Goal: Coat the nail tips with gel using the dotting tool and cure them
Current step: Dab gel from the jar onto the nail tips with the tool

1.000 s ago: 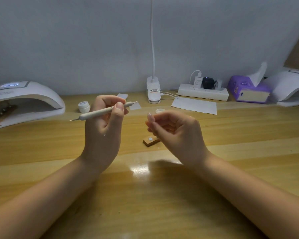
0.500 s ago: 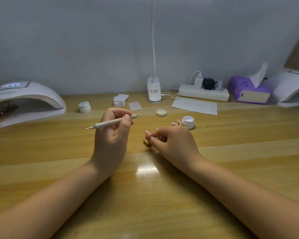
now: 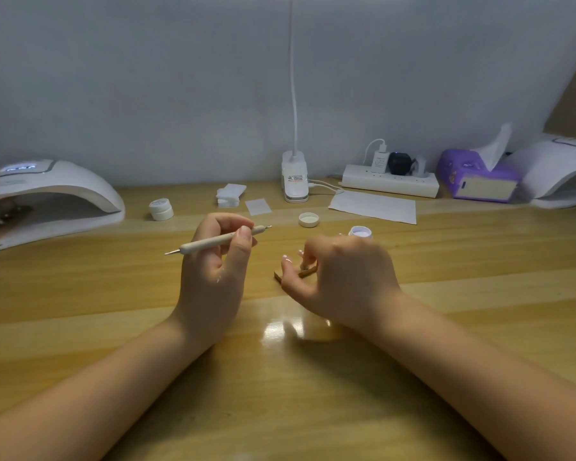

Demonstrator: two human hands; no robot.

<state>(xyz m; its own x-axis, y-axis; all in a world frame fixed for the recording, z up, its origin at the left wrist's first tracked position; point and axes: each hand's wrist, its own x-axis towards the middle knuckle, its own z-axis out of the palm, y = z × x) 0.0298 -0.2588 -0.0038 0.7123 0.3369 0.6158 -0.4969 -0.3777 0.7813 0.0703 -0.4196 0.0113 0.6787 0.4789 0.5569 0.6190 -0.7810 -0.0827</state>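
My left hand (image 3: pixel 213 271) grips a pale dotting tool (image 3: pixel 210 243) held nearly level above the table, a metal tip at each end. My right hand (image 3: pixel 340 277) rests low on the table with thumb and fingers pinching a small wooden holder block (image 3: pixel 279 273); most of the block is hidden under the fingers. An open gel pot (image 3: pixel 360 232) stands just behind my right hand, its lid (image 3: pixel 308 219) lying to the left of it. A white curing lamp (image 3: pixel 47 197) sits at the far left with a wooden strip of nail tips (image 3: pixel 0 221) inside.
A closed white jar (image 3: pixel 161 208), a stack of wipes (image 3: pixel 229 195), a clip lamp base (image 3: pixel 294 181), a paper sheet (image 3: pixel 374 206), a power strip (image 3: pixel 391 183), a purple tissue box (image 3: pixel 476 178) and a second lamp (image 3: pixel 559 174) line the back of the wooden table (image 3: pixel 280 377).
Both hands have come down toward the table. My right hand dropped onto the small wooden block and closed its fingers on it, uncovering the gel pot and lid behind.
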